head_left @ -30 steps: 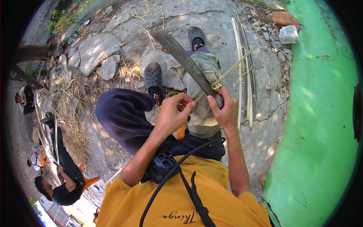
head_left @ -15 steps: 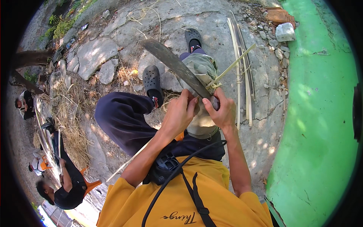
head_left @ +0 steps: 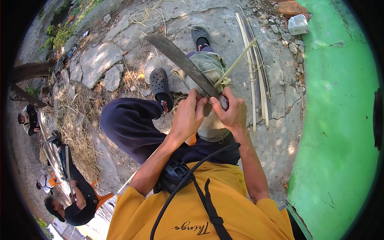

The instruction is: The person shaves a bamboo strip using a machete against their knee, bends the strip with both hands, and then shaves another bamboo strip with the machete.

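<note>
Head view looking straight down: the right hand (head_left: 232, 114) is clenched around the handle of a long dark blade (head_left: 182, 62), so that grip is full. The blade runs up and to the left from the fist, flat side showing, tip out over the stone ground (head_left: 224, 24). The left hand (head_left: 188, 118) sits right beside the right one, fingers curled and pinching at the spot where a thin pale bamboo strip (head_left: 239, 60) meets the blade edge. From there the strip pokes out up and to the right. Whether the left grip actually has the strip's end or just presses on it, I can't tell, the fingers hide it.

All this happens over the right knee, which has a grey-green cloth (head_left: 210, 68) draped on it, with some stringy shavings lying on the cloth beside the blade. Dark trousers on the left leg, black clogs (head_left: 160, 84) on both feet.

On the ground just right of the knee lies a bundle of long split strips (head_left: 256, 76), lying roughly lengthwise, well apart from the hands. A green painted wall (head_left: 340, 120) fills the right side. Dry grass (head_left: 76, 132) is piled at the left, and other people sit at the lower left edge.
</note>
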The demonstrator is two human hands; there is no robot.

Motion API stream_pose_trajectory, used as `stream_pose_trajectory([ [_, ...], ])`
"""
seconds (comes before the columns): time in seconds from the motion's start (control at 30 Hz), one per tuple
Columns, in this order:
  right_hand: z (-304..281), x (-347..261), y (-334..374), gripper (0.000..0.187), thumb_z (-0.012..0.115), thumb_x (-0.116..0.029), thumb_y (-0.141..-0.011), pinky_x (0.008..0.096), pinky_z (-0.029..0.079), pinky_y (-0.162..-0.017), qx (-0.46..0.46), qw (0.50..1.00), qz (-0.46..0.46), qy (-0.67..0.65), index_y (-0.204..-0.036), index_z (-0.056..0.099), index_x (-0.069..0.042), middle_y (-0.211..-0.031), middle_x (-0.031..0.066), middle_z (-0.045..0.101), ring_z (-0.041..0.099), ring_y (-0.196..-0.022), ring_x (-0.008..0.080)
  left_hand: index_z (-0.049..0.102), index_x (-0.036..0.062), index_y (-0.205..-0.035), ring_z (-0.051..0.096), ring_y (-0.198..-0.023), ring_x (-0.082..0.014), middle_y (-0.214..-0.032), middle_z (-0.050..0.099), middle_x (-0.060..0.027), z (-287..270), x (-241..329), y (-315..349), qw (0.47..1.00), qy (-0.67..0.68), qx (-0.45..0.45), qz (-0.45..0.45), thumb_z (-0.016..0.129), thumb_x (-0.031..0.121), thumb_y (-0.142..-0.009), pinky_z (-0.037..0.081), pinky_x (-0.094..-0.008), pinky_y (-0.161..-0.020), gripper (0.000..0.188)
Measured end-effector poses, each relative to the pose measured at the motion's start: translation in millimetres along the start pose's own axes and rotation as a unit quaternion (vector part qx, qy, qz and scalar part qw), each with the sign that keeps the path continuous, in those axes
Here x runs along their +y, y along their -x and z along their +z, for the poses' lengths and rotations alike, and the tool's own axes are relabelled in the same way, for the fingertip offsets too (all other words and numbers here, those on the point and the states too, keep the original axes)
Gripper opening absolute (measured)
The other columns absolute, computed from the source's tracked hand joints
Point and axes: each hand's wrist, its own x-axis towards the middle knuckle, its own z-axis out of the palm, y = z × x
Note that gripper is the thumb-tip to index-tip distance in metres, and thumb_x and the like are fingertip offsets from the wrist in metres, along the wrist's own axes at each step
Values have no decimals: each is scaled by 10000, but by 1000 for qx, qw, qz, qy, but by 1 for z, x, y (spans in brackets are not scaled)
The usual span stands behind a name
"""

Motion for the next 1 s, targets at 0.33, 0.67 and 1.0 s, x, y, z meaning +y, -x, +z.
stream_pose_trajectory([
  [0.33, -2, 1, -1, 471, 725, -540, -936, 476, 509, -563, -7, 999, 14, -39, -950, 622, -80, -661, 150, 665, 704, -626, 396, 515, -24, -966, 569, -557, -158, -637, 593, -121, -6, 2, 8, 999, -1, -25, -33, 607, 104, -1077, 409, -336, -538, 192],
  [0.67, -13, 0, -7, 471, 713, -531, -943, 476, 519, -586, -12, 999, 47, -17, -986, 655, -66, -668, 157, 669, 710, -637, 395, 489, -13, -944, 469, -528, -138, -596, 521, -96, -25, 22, 23, 996, 0, -60, -73, 611, 97, -1077, 349, -345, -513, 211],
  [1.0, -17, 6, -10, 501, 715, -552, -933, 477, 506, -587, -37, 998, 37, -39, -939, 654, -55, -673, 160, 665, 709, -638, 387, 490, -15, -967, 471, -537, -141, -603, 560, -118, -11, 20, 16, 996, 2, -62, -69, 619, 127, -1081, 376, -357, -530, 224],
])
